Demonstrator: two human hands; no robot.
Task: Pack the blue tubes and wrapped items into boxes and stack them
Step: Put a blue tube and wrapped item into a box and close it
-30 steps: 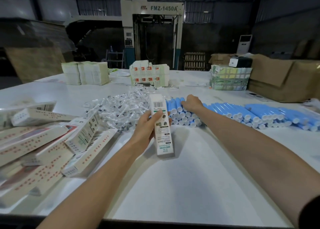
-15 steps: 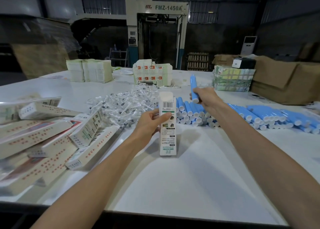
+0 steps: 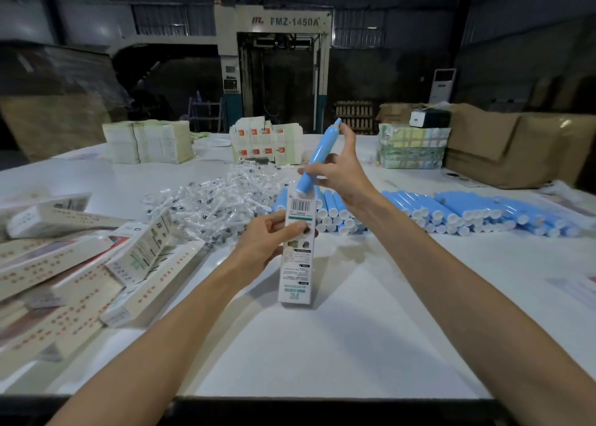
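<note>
Over slim carton (image 3: 296,275), smooth blue tube (image 3: 320,149)

You can read "FMZ-1450A", after a small red logo, on the header of the machine (image 3: 274,22) at upper centre. The box (image 3: 298,251) at mid-frame bears a barcode near its top; its finer print is too small to read. Red print on the boxes (image 3: 64,280) at left is blurred.

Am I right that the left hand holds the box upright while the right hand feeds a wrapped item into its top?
Not quite: the head view shows the right hand feeding a blue tube, nothing wrapped, into the top of the box.
</note>
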